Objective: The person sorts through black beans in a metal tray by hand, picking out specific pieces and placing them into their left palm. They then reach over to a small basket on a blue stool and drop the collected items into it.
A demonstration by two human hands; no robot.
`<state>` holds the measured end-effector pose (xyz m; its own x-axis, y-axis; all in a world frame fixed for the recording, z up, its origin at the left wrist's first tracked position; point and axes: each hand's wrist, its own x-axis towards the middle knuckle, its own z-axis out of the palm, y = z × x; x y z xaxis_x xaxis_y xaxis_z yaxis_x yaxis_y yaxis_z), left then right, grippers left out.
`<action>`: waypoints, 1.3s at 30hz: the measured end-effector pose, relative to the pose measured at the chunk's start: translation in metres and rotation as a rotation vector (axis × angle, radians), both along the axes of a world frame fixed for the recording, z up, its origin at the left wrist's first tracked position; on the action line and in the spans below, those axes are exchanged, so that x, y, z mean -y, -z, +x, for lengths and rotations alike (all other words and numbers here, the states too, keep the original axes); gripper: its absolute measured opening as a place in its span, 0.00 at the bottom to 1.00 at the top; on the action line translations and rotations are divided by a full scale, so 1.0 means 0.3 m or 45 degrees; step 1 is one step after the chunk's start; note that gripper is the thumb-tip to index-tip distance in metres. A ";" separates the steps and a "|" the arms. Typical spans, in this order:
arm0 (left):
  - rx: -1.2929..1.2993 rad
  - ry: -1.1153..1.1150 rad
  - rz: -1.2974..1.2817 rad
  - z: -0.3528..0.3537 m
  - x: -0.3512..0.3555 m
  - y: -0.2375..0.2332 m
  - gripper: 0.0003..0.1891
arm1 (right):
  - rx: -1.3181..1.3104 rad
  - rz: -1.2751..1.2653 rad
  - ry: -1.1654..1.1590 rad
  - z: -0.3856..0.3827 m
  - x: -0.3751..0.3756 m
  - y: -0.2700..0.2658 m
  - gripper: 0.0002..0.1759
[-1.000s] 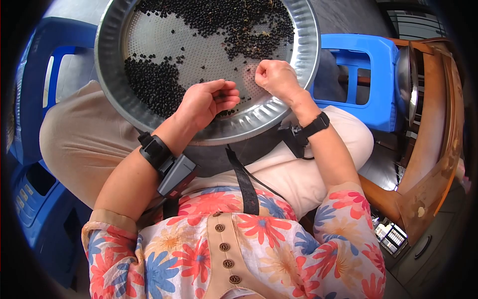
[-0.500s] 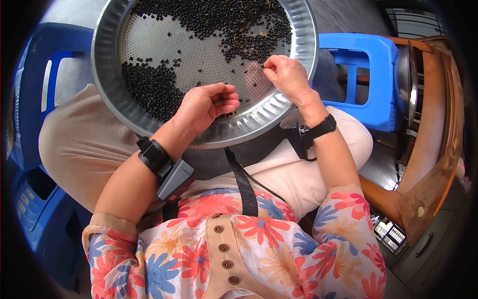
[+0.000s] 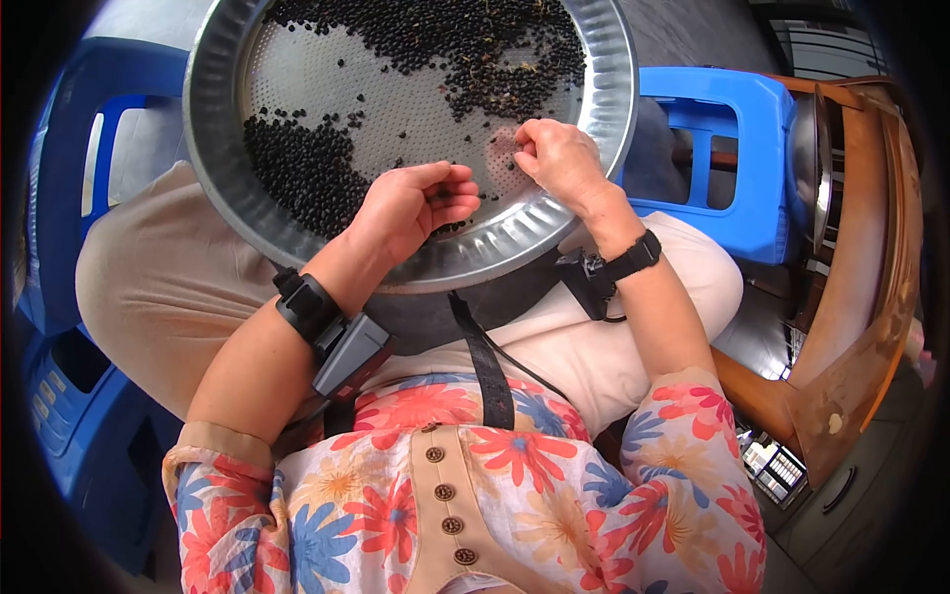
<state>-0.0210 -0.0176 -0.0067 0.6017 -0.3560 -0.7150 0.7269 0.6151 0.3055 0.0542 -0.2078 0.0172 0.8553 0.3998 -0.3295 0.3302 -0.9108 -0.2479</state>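
Note:
A round perforated metal tray rests on my lap. Black beans lie in it: one heap at the left and a wider spread at the far side. My left hand is curled like a cup, palm up, over the tray's near edge, and I cannot see what is in it. My right hand rests on the tray floor at the near right. Its fingertips are pinched together just short of the far beans. Anything between them is too small to make out.
Blue plastic stools stand at the left and right of my knees. A wooden piece of furniture with a metal pan on it is at the far right. Each wrist carries a black strapped device.
My right hand reached forward to the far beans, then drew back a little with its fingertips pinched. My left hand stayed cupped in place.

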 end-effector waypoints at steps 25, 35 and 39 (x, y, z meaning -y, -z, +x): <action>-0.010 -0.034 -0.078 -0.010 0.024 0.011 0.13 | 0.137 0.421 -0.450 -0.160 -0.117 -0.017 0.04; -0.043 -0.008 -0.038 0.006 -0.003 0.007 0.14 | 0.111 0.387 0.094 -0.005 0.038 -0.003 0.06; -0.034 -0.089 -0.030 0.026 -0.028 -0.004 0.14 | 0.040 0.332 0.081 -0.005 0.030 0.014 0.06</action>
